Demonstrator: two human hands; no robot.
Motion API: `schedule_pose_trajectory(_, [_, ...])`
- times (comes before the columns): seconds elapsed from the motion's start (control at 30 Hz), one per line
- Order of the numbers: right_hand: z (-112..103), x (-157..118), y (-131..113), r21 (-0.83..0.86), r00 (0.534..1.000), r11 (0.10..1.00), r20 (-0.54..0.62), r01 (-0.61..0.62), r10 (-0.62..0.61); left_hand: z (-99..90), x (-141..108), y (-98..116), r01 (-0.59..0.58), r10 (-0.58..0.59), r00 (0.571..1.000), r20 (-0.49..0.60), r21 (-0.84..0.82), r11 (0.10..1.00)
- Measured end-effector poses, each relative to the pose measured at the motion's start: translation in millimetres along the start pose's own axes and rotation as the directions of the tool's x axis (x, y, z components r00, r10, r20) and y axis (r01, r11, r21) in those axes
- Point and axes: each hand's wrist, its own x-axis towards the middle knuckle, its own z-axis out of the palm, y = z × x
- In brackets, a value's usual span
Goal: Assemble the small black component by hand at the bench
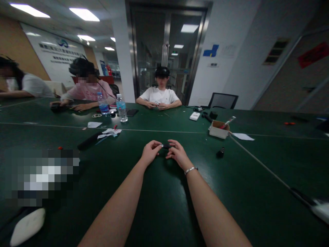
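Note:
A small dark cylindrical object (166,146) with a silvery left end is held between my two hands, a little above the green table (164,192). My left hand (151,151) pinches its silvery end with thumb and fingertips. My right hand (179,155), with a silver bangle at the wrist, has its curled fingers around the black end. Part of the object is hidden by the fingertips, and its exact kind is too small to tell.
To the right lie a small black item (220,152) and an open cardboard box (219,130) with things inside. Two water bottles (121,109) stand at the far left. A crumpled tissue (109,133) and white mouse (28,226) lie left. Co-workers (159,94) sit beyond.

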Motion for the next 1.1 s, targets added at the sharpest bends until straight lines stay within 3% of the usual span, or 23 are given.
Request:
schedule_pose_trajectory(0.13, [0.7,0.8,-0.7,-0.022,0.998,0.998,0.008,-0.061,0.061,0.3,1.0,-2.0,0.008,-0.008,1.000,-0.006,-0.007,1.000])
schedule_pose_trajectory(0.3, [0.1,0.3,-1.3,-0.011,0.999,1.000,0.032,0.013,-0.013,0.2,0.4,0.3,0.026,-0.026,0.999,-0.038,-0.016,1.000])
schedule_pose_trajectory(0.47, [-0.6,2.2,1.2,-0.019,0.997,0.997,0.017,-0.073,0.073,0.1,0.4,1.4,0.039,-0.040,0.999,-0.025,-0.031,0.999])
schedule_pose_trajectory(0.63, [-1.3,2.3,3.1,-0.010,1.000,1.000,0.017,0.012,-0.011,0.2,0.1,1.1,0.034,-0.035,0.999,-0.033,-0.044,0.998])
schedule_pose_trajectory(0.8, [0.0,2.7,2.8,-0.031,0.999,0.998,0.001,-0.054,0.054,0.3,0.3,-0.3,0.024,-0.025,0.999,-0.027,-0.038,0.999])
schedule_pose_trajectory(0.97, [-0.5,2.3,3.6,-0.066,1.000,0.998,0.027,0.016,-0.014,-0.3,1.3,-1.8,0.033,-0.033,0.999,-0.022,-0.020,0.999])
schedule_pose_trajectory(1.1, [-1.5,2.1,4.3,-0.030,1.000,0.999,0.002,-0.016,0.017,-0.1,0.7,-0.3,0.039,-0.040,0.999,-0.031,-0.029,0.999])
